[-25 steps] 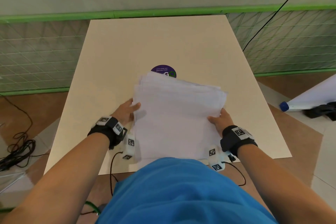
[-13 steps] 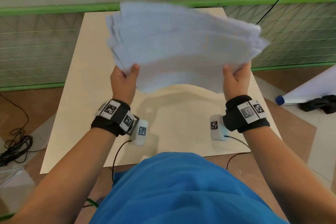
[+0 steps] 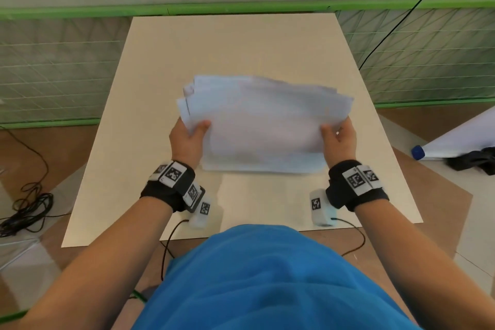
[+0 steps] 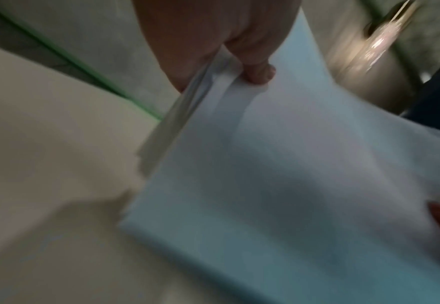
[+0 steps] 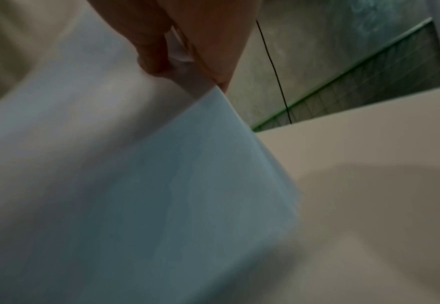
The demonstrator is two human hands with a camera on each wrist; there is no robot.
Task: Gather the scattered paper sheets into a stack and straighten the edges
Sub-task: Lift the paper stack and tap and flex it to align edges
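Note:
A stack of white paper sheets (image 3: 263,126) stands upright on its long lower edge on the beige table (image 3: 241,43), at the middle. Its top edges are uneven and fan out. My left hand (image 3: 191,134) grips the stack's left side, thumb on the near face. My right hand (image 3: 338,134) grips the right side the same way. In the left wrist view the thumb and fingers (image 4: 258,70) pinch the sheets (image 4: 291,174). The right wrist view shows fingers (image 5: 156,51) and thumb clamped on the paper's (image 5: 135,174) edge.
A green-framed mesh fence (image 3: 53,67) runs behind and beside the table. Black cables (image 3: 24,206) lie on the floor at the left. A white roll with a blue cap (image 3: 417,152) and a dark object lie on the floor at the right.
The stack lay flat a second ago, then both hands lifted it high and upright. Now it has come down, with its lower edge on the table.

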